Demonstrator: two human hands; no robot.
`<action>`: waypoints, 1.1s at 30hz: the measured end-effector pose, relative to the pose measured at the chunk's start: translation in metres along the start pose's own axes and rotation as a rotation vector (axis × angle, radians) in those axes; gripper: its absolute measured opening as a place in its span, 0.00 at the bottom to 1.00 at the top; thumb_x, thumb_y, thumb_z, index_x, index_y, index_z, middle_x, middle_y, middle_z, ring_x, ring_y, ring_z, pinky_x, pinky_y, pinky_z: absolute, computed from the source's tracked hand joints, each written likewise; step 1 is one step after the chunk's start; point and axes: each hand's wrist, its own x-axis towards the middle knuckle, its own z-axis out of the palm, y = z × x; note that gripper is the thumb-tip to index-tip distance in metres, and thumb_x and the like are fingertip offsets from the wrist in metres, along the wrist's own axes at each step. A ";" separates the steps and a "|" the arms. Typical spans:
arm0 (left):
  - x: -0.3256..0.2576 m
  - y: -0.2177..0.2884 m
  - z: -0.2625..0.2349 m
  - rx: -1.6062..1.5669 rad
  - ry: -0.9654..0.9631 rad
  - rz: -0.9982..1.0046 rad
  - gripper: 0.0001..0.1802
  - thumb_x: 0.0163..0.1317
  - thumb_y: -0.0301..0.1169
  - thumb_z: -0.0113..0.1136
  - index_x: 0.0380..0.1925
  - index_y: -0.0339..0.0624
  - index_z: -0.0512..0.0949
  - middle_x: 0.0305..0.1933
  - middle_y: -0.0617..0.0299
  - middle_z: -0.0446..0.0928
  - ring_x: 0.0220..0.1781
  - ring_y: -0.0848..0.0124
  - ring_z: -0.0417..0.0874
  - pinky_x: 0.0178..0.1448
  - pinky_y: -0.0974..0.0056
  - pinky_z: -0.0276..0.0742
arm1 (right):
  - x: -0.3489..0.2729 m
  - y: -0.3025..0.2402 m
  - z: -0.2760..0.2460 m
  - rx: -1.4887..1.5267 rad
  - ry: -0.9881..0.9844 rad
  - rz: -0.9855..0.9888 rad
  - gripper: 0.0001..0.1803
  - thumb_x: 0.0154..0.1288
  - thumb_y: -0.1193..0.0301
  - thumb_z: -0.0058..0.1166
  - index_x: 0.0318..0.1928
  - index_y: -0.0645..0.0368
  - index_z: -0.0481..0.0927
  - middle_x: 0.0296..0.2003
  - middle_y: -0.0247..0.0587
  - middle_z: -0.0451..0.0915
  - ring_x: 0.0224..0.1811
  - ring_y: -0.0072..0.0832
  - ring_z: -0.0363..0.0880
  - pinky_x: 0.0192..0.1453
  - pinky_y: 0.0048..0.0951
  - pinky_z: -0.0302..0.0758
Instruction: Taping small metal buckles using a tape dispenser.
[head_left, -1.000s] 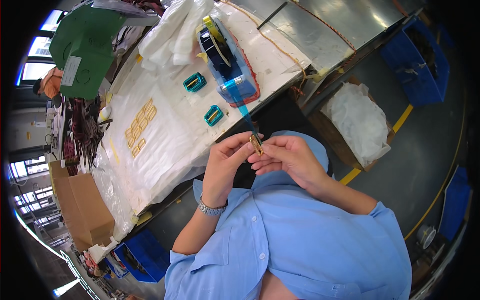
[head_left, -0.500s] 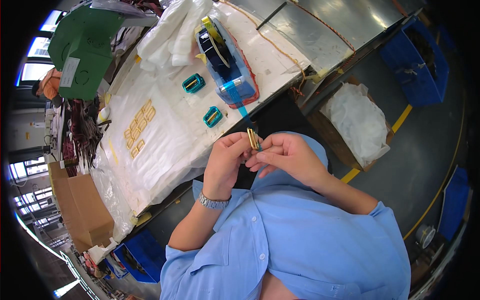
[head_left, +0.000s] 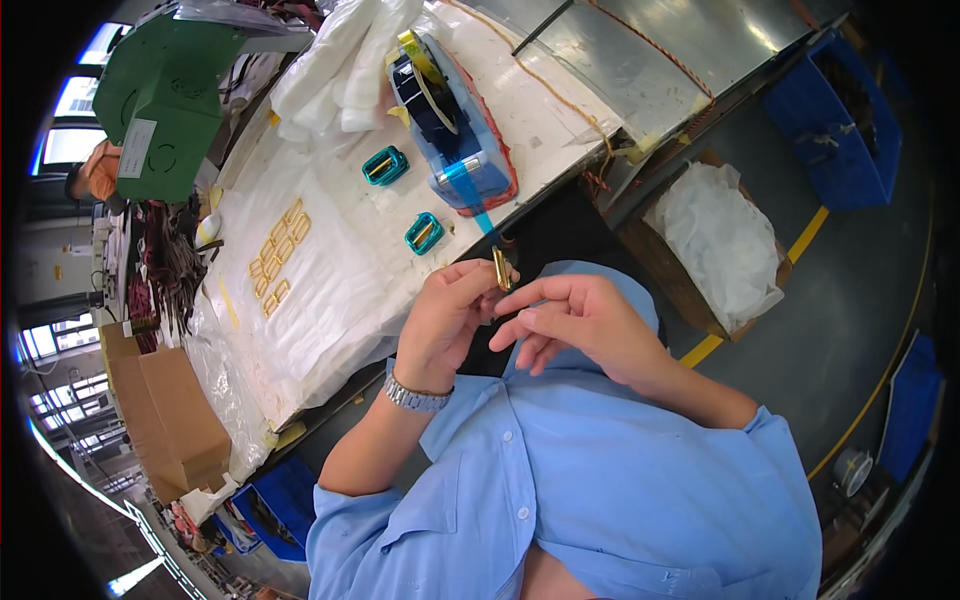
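Just off the table's near edge, at the picture's centre, both hands meet over the lap. The left hand (head_left: 445,320) pinches a small flat gold-coloured metal part (head_left: 502,268) between thumb and fingers (head_left: 483,278), holding it upright, probably so that it can be worked from the right. The right hand (head_left: 575,322) reaches in from three o'clock, its fingers only narrowly parted, forefinger tip touching the part; whether it grips the part I cannot tell. A strip of translucent blue tape (head_left: 478,205) runs from the part toward twelve o'clock to a blue desktop tape dispenser (head_left: 455,130) on the plastic-sheeted white table (head_left: 330,290), within easy reach. At eleven o'clock of the hands lie two small teal rectangular frames (head_left: 424,233), apart from each other. Further out at ten o'clock, rows of flat gold pieces (head_left: 278,252) lie on the sheet.
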 end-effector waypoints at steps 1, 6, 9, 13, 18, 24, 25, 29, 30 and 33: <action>-0.001 0.001 0.001 0.001 0.000 -0.002 0.07 0.71 0.28 0.64 0.32 0.40 0.83 0.29 0.69 0.77 0.31 0.79 0.74 0.37 0.70 0.70 | -0.004 0.000 0.003 0.002 0.001 0.000 0.12 0.83 0.72 0.59 0.57 0.68 0.85 0.45 0.48 0.93 0.39 0.23 0.92 0.46 0.25 0.88; -0.003 0.004 -0.002 -0.040 -0.067 -0.047 0.07 0.72 0.27 0.63 0.37 0.35 0.86 0.29 0.69 0.77 0.32 0.78 0.74 0.41 0.68 0.74 | -0.012 0.011 0.003 -0.391 0.051 -0.382 0.11 0.81 0.77 0.59 0.57 0.66 0.86 0.38 0.42 0.91 0.36 0.20 0.89 0.46 0.24 0.86; -0.004 0.005 -0.001 -0.087 -0.103 -0.070 0.08 0.73 0.28 0.63 0.38 0.34 0.86 0.29 0.69 0.76 0.32 0.78 0.74 0.41 0.68 0.74 | -0.001 0.006 -0.011 -0.588 0.183 -0.457 0.21 0.73 0.75 0.69 0.63 0.64 0.82 0.49 0.41 0.89 0.49 0.25 0.88 0.54 0.28 0.86; -0.002 0.001 -0.006 -0.074 -0.101 -0.053 0.08 0.73 0.29 0.64 0.40 0.35 0.87 0.29 0.69 0.77 0.31 0.77 0.75 0.41 0.68 0.75 | 0.028 0.011 -0.028 -0.780 0.158 -0.544 0.41 0.63 0.74 0.77 0.75 0.64 0.74 0.66 0.45 0.84 0.67 0.31 0.84 0.67 0.34 0.83; -0.001 0.003 -0.005 -0.105 -0.096 -0.103 0.08 0.74 0.30 0.64 0.42 0.37 0.87 0.31 0.69 0.80 0.33 0.77 0.79 0.43 0.67 0.77 | 0.044 0.003 -0.025 -0.543 0.004 -0.439 0.41 0.65 0.76 0.76 0.77 0.67 0.73 0.68 0.46 0.84 0.68 0.31 0.85 0.73 0.36 0.81; 0.006 0.002 -0.015 -0.205 -0.139 -0.180 0.07 0.78 0.33 0.62 0.47 0.42 0.82 0.41 0.66 0.83 0.40 0.73 0.84 0.49 0.60 0.83 | 0.049 -0.002 -0.020 -0.475 -0.048 -0.395 0.34 0.68 0.79 0.74 0.73 0.69 0.78 0.64 0.45 0.87 0.65 0.27 0.86 0.70 0.33 0.82; 0.006 0.002 -0.014 -0.205 -0.140 -0.178 0.07 0.78 0.33 0.62 0.47 0.42 0.82 0.41 0.66 0.83 0.40 0.73 0.84 0.49 0.60 0.83 | 0.050 0.000 -0.020 -0.464 -0.015 -0.407 0.33 0.68 0.78 0.74 0.72 0.69 0.79 0.62 0.45 0.88 0.64 0.26 0.87 0.70 0.32 0.83; 0.003 -0.002 -0.014 -0.274 -0.160 -0.155 0.08 0.80 0.33 0.61 0.48 0.42 0.81 0.43 0.65 0.85 0.40 0.73 0.84 0.48 0.60 0.83 | 0.050 -0.004 -0.014 -0.459 0.055 -0.379 0.29 0.70 0.77 0.74 0.68 0.72 0.81 0.58 0.45 0.90 0.61 0.26 0.88 0.67 0.31 0.84; 0.000 -0.004 -0.014 -0.198 -0.177 -0.091 0.07 0.81 0.32 0.61 0.49 0.41 0.82 0.44 0.64 0.85 0.40 0.73 0.84 0.47 0.62 0.83 | 0.050 -0.004 -0.013 -0.458 0.058 -0.381 0.29 0.70 0.77 0.74 0.68 0.72 0.81 0.58 0.45 0.90 0.61 0.26 0.88 0.67 0.31 0.84; -0.020 -0.013 0.001 0.420 0.122 0.436 0.08 0.78 0.27 0.64 0.52 0.37 0.83 0.44 0.62 0.86 0.40 0.71 0.86 0.47 0.64 0.83 | 0.049 -0.004 -0.010 -0.374 0.099 -0.362 0.27 0.71 0.76 0.73 0.66 0.73 0.82 0.56 0.46 0.91 0.59 0.26 0.89 0.65 0.30 0.84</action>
